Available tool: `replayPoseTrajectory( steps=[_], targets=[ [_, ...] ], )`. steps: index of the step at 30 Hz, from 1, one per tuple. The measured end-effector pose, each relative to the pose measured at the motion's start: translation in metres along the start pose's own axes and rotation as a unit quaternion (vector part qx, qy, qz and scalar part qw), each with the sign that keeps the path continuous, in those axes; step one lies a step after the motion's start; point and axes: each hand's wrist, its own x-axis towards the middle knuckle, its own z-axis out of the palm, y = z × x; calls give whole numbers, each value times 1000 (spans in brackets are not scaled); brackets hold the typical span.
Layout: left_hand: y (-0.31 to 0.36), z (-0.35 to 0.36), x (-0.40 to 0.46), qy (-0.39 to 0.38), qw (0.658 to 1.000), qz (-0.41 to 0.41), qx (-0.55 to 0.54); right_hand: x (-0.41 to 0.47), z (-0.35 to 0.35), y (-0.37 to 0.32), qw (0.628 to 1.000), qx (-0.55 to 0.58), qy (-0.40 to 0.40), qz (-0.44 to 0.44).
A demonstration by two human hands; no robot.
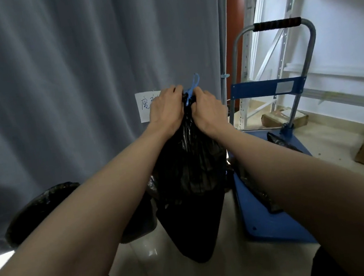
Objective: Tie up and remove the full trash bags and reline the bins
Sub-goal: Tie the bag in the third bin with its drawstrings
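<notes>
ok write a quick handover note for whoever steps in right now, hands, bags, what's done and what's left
Left hand and right hand both grip the gathered neck of the black trash bag, working its blue drawstring.
The bag hangs above the floor, in front of the curtain.
A lined bin sits at lower left; the blue cart, at right, carries another black bag.
Done: neck gathered.
Left: finish the knot, remove the bag, reline.
</notes>
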Motion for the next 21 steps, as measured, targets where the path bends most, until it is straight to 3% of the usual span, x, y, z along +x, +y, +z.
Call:
replayPoseTrajectory(
  steps=[13, 16, 21],
  targets=[
    [15, 55, 85, 8, 1000, 19, -1, 69, 12, 47, 997, -9, 75, 29],
    [14, 77, 79, -11, 1000, 17, -23, 67, 26, 62, 998, -1, 44, 34],
    [5, 113, 44, -59, 996, 13, -58, 46, 55, 82, 996, 13, -79, 46]
  ],
)
